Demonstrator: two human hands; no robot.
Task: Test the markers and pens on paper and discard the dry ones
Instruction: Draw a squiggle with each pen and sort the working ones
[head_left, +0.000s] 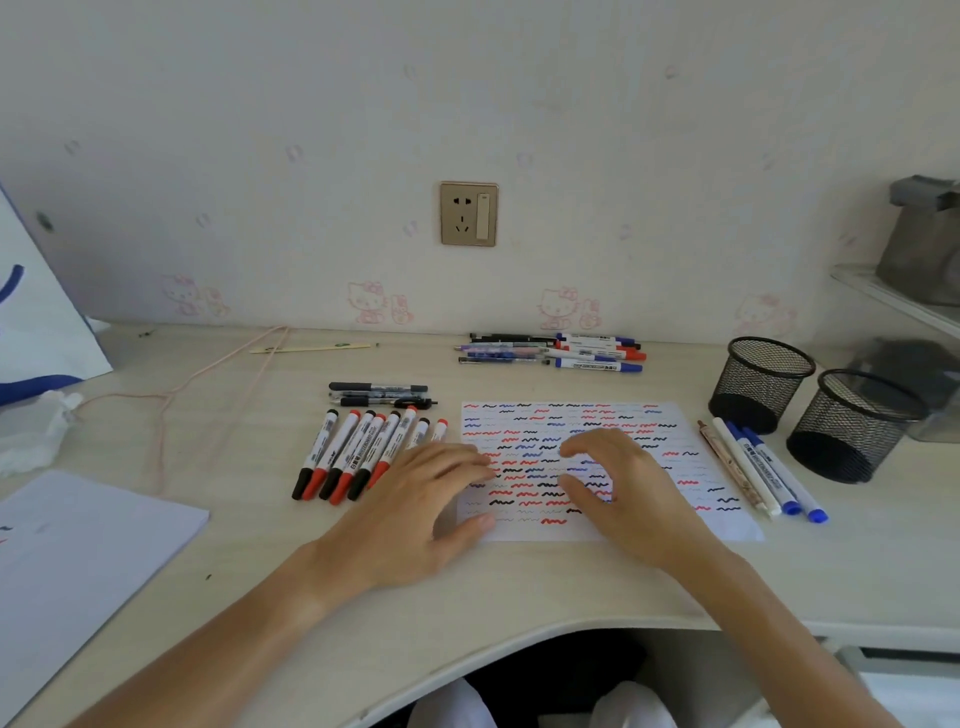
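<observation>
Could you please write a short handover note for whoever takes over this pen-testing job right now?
Left hand open, holding nothing, at the test sheet's left edge. Right hand open, holding nothing, over the sheet.
Red and black markers in a row left of the sheet; more pens behind it; a few on its right by two mesh cups.
Done: sheet filled with squiggles.
Left: which piles are dry cannot be told.

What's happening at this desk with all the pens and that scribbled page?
A person is testing pens. Both hands, left hand and right hand, rest open on a white paper sheet filled with red, blue and black squiggles, holding no pen. Red and black capped markers lie left of it, blue ones right, beside two black mesh cups.
</observation>
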